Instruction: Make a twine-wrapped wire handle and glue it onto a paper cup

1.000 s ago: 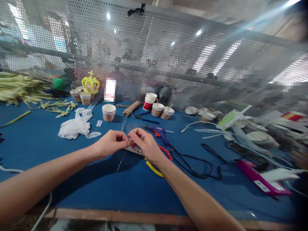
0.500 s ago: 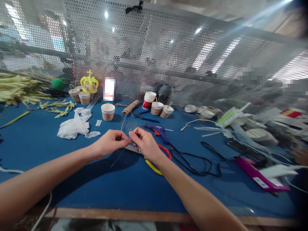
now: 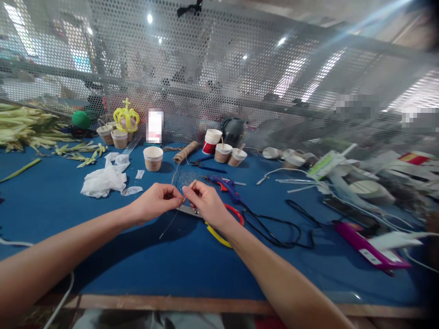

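My left hand (image 3: 159, 201) and my right hand (image 3: 206, 201) meet over the middle of the table, their fingertips almost touching. Each is closed in a pinch on a thin wire-like strand (image 3: 169, 225), whose loose end hangs down towards me. A small pale tip shows above my right fingers. Twine (image 3: 175, 173) runs from a brown twine roll (image 3: 186, 151) down towards my fingers; where it ends is hidden. Under my right hand lie scissors with red and yellow handles (image 3: 237, 213), partly covered. A blue glue gun (image 3: 226, 185) rests just beyond that hand.
A paper cup (image 3: 153, 159), blue-handled pliers (image 3: 209, 163) and crumpled white tissue (image 3: 104, 180) lie beyond my hands. A yellow crown-shaped piece (image 3: 126, 118) stands back left. A black cable (image 3: 274, 224) and a purple power strip (image 3: 370, 249) are at the right. A perforated metal screen (image 3: 206, 68) closes the back.
Both hands keep almost the same place and the same pinch. The hanging strand end has shifted very slightly, and the whole view has moved a little.
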Demonstrator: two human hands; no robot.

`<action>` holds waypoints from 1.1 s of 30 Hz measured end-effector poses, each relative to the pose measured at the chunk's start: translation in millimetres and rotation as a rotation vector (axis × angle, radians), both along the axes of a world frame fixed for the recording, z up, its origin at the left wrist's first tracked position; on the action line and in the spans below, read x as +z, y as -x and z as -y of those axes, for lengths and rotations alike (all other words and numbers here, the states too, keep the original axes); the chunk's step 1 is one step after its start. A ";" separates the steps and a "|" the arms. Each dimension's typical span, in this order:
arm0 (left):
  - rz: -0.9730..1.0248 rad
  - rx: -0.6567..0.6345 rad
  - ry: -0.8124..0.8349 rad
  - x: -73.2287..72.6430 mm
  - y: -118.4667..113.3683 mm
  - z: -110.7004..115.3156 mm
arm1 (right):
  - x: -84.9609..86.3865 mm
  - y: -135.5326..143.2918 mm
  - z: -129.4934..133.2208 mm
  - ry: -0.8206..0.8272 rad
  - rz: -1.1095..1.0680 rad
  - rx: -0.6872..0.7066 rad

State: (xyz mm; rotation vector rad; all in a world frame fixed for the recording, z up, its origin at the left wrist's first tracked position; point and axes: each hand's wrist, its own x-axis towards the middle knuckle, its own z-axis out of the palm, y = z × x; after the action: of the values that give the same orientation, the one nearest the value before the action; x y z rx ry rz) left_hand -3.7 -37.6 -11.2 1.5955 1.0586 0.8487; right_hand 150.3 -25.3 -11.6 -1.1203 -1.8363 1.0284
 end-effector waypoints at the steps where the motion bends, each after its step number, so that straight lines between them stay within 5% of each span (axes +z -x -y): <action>1: -0.003 0.000 -0.009 -0.6 0.1 -0.5 | -0.1 0.0 0.0 -0.010 0.006 -0.006; 16: 0.009 0.008 -0.034 -2.8 -1.1 -0.8 | -0.6 2.4 0.9 -0.101 0.025 -0.080; 23: 0.099 -0.008 0.137 0.8 0.5 -1.1 | -4.1 1.4 -1.2 0.180 -0.257 0.125; 33: 0.003 0.010 0.015 -1.5 0.1 -1.7 | -2.5 1.1 -0.7 0.072 -0.101 0.056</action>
State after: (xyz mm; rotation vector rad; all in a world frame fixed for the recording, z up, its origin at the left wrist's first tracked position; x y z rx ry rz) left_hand -3.8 -35.9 -12.7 1.5773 1.0689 0.8475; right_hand 149.2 -24.5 -14.1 -1.0449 -1.7714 1.1705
